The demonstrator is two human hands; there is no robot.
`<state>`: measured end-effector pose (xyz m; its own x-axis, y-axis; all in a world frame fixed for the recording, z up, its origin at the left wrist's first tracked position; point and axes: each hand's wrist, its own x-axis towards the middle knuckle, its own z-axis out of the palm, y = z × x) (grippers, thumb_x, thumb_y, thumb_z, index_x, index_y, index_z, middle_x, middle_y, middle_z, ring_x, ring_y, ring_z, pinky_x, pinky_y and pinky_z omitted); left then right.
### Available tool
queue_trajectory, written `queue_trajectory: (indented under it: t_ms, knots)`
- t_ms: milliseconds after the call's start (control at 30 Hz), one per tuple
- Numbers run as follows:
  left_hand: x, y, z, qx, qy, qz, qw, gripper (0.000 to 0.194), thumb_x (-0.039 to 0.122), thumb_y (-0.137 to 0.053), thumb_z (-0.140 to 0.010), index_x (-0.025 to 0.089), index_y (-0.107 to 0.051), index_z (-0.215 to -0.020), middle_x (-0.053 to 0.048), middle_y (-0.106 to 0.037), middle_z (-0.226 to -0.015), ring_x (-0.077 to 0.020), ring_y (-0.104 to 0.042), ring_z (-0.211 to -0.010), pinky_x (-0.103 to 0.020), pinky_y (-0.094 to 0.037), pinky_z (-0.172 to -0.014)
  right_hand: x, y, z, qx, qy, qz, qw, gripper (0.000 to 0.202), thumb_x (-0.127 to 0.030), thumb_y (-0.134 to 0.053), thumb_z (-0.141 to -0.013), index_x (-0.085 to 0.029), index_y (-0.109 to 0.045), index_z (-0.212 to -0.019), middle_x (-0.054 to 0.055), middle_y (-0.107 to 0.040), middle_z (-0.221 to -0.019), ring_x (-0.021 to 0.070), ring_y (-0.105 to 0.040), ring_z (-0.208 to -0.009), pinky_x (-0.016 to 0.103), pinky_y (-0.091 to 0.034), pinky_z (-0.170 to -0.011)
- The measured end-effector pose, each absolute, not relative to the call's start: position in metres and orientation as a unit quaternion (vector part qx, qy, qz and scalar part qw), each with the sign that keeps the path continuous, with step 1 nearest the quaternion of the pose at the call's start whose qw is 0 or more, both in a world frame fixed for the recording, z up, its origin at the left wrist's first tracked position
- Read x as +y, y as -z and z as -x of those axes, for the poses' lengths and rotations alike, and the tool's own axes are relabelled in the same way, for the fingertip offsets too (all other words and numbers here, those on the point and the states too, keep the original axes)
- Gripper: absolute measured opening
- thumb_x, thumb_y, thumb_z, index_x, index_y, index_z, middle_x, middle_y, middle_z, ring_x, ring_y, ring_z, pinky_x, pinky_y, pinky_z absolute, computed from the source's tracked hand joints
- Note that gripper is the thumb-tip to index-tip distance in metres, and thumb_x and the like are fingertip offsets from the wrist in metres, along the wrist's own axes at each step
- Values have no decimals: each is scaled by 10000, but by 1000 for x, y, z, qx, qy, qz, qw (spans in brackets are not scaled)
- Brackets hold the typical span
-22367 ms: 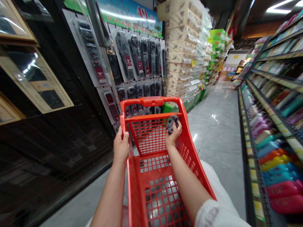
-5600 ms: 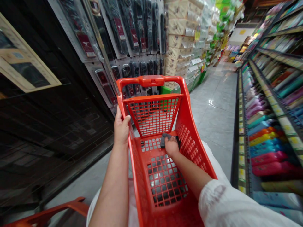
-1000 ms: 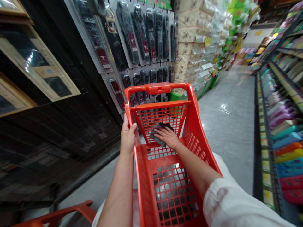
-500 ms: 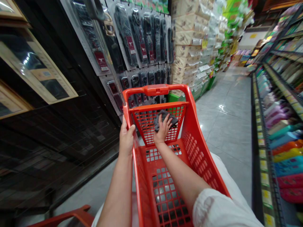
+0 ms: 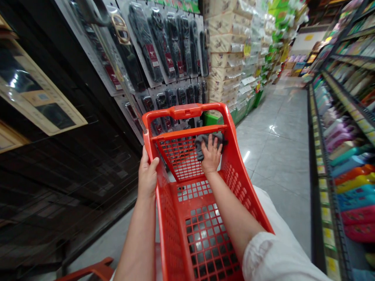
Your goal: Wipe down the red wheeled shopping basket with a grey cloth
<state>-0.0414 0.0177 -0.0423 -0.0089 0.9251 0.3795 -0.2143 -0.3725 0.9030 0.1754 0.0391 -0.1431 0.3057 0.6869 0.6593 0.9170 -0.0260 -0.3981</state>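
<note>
Since half a second ago your right hand [image 5: 211,156] has slid the grey cloth [image 5: 208,141] up and rightward to the top bar of the red cart [image 5: 187,242]'s far mesh panel. Your left hand [image 5: 147,175] is curled closed around the cart's left rim, steadying it. Your right lies flat, fingers spread, pinning the cloth rather than gripping it, so I judge it could slip over the bar or snag in the mesh.

Black packaged goods [image 5: 164,50] hanging left, stacked tissue packs [image 5: 225,50] far, colourful shelves [image 5: 345,128] right, grey tiled floor [image 5: 275,156].
</note>
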Motion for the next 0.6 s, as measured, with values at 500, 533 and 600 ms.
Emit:
queue_trajectory:
  t_ms: [500,533,600]
  knots:
    - [13,38,40,351,-612,-536,463,662,296,-677,-819,303,-459,-1444,6,-554,-1430,-230,-448,-1372,-375,-314,-1177,60,243,-109,-264,80,712,646,726,-69,-276,-856,-74,-69,-1552,292,-140,-1583,284,-205,-1489,636,-334,-1069]
    - [14,39,40,347,-612,-541,461,667,297,-678,-817,305,-455,-1446,6,-552,-1431,-229,-453,-1368,-378,-320,-1174,70,231,-110,-258,86,704,656,740,-87,-270,-880,-103,32,-1556,272,-149,-1588,258,-209,-1490,604,-341,-1085]
    - [16,40,41,338,-617,-550,451,662,304,-680,-814,305,-463,-1440,10,-530,-1452,-225,-439,-1379,-376,-316,-1176,83,199,-117,-268,85,697,660,748,-118,-279,-907,-104,112,-1545,253,-173,-1590,262,-218,-1488,579,-361,-1089]
